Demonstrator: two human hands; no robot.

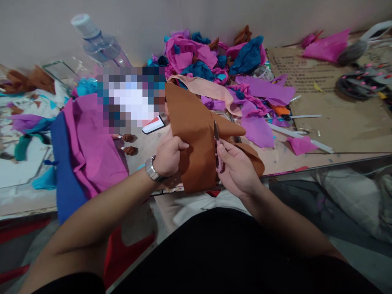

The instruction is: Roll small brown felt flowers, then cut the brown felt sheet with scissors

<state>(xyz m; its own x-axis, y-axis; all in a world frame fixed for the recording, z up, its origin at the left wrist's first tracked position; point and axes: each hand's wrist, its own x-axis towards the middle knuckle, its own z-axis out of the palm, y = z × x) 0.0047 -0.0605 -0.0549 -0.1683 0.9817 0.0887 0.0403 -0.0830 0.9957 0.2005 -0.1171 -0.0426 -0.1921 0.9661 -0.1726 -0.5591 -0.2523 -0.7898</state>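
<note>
A wide piece of brown crepe-like sheet hangs over the table's front edge, in front of me. My left hand, with a metal watch at the wrist, pinches its left side between thumb and fingers. In my right hand is a pair of scissors, blades pointing away from me at a cut edge of the sheet. A brown flap spreads to the right of the blades, and more brown material curls beneath my right hand. Two small brown bundles lie left of my left hand.
Folded pink and blue sheets drape over the table edge at left. A clear bottle stands behind a blurred-out patch. Crumpled pink, teal and purple scraps are heaped at the back; white sticks and cardboard lie right.
</note>
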